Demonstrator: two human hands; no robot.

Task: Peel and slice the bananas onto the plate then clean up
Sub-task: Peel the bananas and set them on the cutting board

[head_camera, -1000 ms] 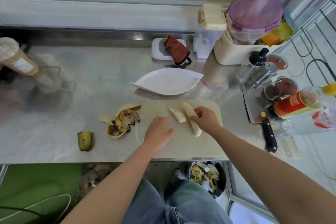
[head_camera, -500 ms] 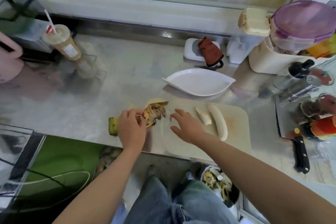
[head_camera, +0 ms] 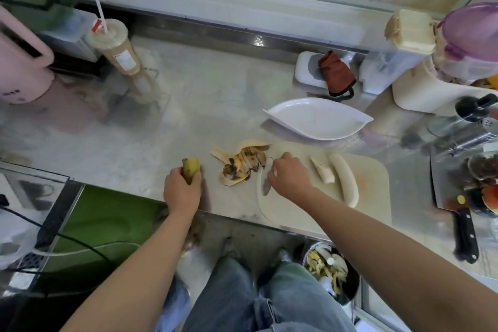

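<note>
Left hand [head_camera: 183, 191] is wrapped round a yellow-green banana end [head_camera: 190, 168] on the counter [head_camera: 188, 116]. Right hand [head_camera: 289, 176] is curled at the cutting board [head_camera: 372, 197] edge by the peel [head_camera: 242, 164], can't tell if it's pinching anything. Peeled banana [head_camera: 345, 183] lies on the board, plate [head_camera: 318, 118] just behind.

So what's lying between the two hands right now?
The spread peel, on the counter, in the head view. The left hand grips a small banana on one side; the right hand is at the edge of the board.
</note>
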